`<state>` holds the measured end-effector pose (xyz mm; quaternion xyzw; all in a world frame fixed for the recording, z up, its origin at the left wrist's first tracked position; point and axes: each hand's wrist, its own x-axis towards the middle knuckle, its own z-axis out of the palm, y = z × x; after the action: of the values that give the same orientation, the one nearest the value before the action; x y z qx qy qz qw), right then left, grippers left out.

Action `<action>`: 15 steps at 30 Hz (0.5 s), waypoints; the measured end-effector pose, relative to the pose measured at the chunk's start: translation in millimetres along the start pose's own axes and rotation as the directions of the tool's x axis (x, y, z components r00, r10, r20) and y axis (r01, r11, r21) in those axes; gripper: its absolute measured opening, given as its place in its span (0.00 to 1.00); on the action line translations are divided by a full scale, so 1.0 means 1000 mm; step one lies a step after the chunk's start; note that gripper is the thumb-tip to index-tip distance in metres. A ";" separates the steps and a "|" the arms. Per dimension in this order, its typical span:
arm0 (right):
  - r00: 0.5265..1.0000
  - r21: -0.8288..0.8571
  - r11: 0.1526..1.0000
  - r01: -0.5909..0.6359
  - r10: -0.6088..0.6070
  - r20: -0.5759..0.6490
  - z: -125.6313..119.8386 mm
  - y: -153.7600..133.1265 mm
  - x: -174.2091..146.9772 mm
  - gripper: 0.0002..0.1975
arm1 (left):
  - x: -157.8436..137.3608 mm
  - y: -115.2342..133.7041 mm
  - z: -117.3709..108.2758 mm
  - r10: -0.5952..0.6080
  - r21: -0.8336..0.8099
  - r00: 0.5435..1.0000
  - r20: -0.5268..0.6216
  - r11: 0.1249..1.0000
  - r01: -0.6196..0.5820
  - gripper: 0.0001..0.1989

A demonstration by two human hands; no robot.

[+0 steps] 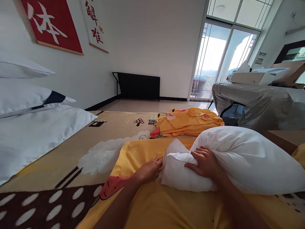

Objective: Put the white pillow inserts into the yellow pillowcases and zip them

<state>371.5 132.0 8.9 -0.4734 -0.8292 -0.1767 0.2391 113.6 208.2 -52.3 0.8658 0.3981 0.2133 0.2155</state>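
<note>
A plump white pillow [252, 159] lies at the right, pinched narrow near its left end. My right hand [205, 161] is closed on the bunched fabric there, thumb toward the left. At the pillow's left end, my left hand [149, 170] has its fingers curled at the edge of a yellow pillowcase [140, 156] printed with a red carrot-like shape. The left fingertips are partly hidden in the cloth. The pillow's end rests on or just inside the pillowcase; I cannot tell which.
White pillows [47, 127] are stacked at the left. A folded orange printed cloth [190, 121] lies ahead on the patterned blanket [114, 127]. A black panel [139, 86] leans by the far wall. Cardboard boxes [250, 78] sit on a plastic-covered table [262, 98] at the right.
</note>
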 end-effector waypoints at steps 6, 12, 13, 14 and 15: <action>1.000 -0.007 1.000 -0.001 0.001 0.009 0.000 0.000 0.000 0.22 | 0.003 -0.002 0.003 -0.022 0.158 0.996 0.088 0.987 0.008 0.17; 1.000 -0.018 1.000 0.012 -0.012 -0.026 0.001 0.001 0.001 0.23 | 0.008 0.001 0.007 -0.070 0.294 0.993 0.099 0.955 0.038 0.10; 1.000 -0.024 1.000 0.007 -0.008 -0.026 0.002 0.000 0.001 0.23 | 0.009 0.001 0.007 -0.073 0.307 0.992 0.101 0.951 0.039 0.10; 1.000 -0.031 1.000 -0.001 0.001 -0.026 0.003 -0.002 0.000 0.23 | 0.009 0.000 0.007 -0.078 0.320 0.992 0.101 0.946 0.042 0.10; 1.000 -0.038 0.999 -0.013 0.012 -0.026 0.004 -0.005 -0.001 0.23 | 0.010 -0.001 0.007 -0.085 0.333 0.991 0.098 0.942 0.048 0.11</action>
<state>366.8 131.4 5.0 -0.4808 -0.8194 -0.1973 0.2419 122.5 214.9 -57.0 0.8862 0.4446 0.0877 0.0966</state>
